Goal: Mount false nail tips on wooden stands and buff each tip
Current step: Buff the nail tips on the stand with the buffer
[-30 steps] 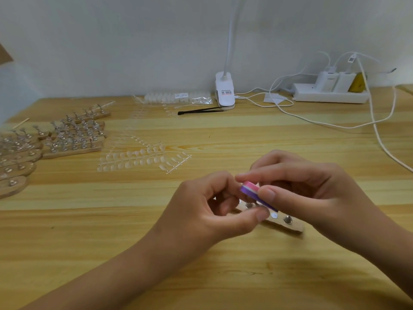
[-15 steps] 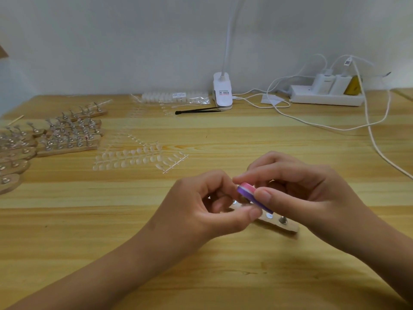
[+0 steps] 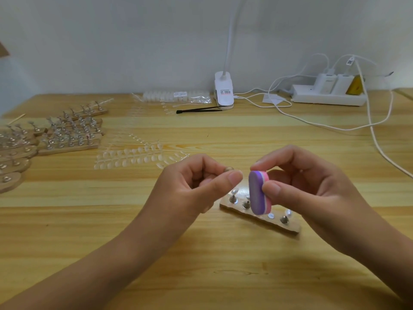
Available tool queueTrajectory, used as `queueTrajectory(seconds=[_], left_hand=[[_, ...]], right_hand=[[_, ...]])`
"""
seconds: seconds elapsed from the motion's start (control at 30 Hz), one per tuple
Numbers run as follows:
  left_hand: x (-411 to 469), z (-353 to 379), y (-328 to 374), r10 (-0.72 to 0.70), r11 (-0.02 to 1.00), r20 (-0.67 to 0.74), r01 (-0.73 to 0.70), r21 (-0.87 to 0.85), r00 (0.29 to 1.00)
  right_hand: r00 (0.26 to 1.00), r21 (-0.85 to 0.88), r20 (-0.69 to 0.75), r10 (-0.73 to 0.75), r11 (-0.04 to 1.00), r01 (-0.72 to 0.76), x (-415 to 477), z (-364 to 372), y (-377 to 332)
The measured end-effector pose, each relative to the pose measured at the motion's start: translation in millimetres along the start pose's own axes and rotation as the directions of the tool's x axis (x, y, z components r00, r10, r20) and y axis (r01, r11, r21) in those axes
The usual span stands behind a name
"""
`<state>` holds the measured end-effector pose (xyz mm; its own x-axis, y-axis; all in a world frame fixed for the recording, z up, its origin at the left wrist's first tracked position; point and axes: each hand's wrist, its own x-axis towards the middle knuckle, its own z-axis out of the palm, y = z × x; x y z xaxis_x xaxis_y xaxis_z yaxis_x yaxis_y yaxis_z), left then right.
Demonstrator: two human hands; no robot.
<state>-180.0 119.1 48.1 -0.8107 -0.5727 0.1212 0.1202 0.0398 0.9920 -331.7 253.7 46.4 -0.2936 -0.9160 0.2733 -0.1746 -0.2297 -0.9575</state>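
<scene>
My left hand (image 3: 196,186) pinches a small metal peg (image 3: 228,169) between thumb and forefinger. It is lifted clear of the desk (image 3: 223,265) so that the peg's end faces the buffer. I cannot tell whether a nail tip sits on the peg; it is too small to see here.

My right hand (image 3: 308,189) grips the purple-and-pink buffer block (image 3: 257,193) by its narrow edges, thumb in front and fingers behind, which leaves the purple face bare to work with. The two hands are apart, with a small gap between peg and block.

Directly under them lies the wooden stand (image 3: 288,227), kept close so the peg can be seated there. One round socket (image 3: 270,216) is bare, while the others carry pegs. I judge I am partway through buffing this stand's set.

The strips of clear nail tips (image 3: 134,156) wait just beyond my left hand, within reach. The filled stands (image 3: 71,135) sit well off to the left, out of the way.
</scene>
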Motion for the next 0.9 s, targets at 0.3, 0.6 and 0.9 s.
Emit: queueTrajectory(seconds=[0.3, 0.6, 0.9], left_hand=[[-5, 3, -4, 0.036, 0.999, 0.076, -0.038, 0.032, 0.996], [-6, 4, -8, 0.04, 0.998, 0.065, -0.043, 0.045, 0.997], [-6, 4, -11, 0.05, 0.998, 0.062, -0.053, 0.043, 0.997]], right_hand=[[0.999, 0.067, -0.016, -0.036, 0.997, 0.037, 2, 8, 1], [0.998, 0.042, -0.017, -0.057, 0.997, 0.058, 1, 4, 3], [1.0, 0.016, 0.025, -0.018, 1.0, 0.018, 1, 2, 1]])
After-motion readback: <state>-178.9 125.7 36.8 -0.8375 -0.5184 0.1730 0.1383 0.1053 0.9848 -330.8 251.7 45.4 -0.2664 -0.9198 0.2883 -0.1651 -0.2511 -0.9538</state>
